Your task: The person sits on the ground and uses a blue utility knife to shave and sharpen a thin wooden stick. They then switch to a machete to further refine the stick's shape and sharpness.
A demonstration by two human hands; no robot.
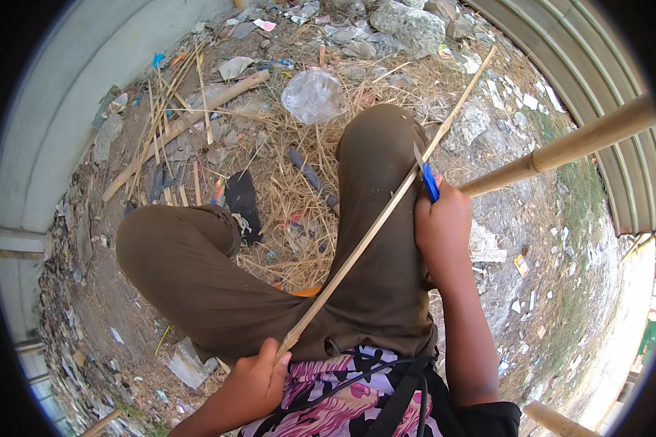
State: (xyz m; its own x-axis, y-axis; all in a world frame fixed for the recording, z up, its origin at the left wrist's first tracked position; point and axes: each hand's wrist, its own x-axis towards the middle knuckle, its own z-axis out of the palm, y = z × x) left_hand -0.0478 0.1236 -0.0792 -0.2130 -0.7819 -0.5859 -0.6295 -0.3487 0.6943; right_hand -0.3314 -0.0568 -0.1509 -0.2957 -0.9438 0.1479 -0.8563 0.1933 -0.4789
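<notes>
Bordering a bamboo pole (561, 149), the right grip (444, 222) clasps a blue-handled knife (431, 183), the left grip (254, 384) a wooden strip (372, 231).

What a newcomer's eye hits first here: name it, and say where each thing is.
A long split bamboo strip slants across the right leg, from the left hand near the lap toward the upper right. The blue-handled knife stands out next, in the right hand with its blade at the strip. Beyond the knees, a crumpled clear plastic bag catches the light on the littered ground.
</notes>
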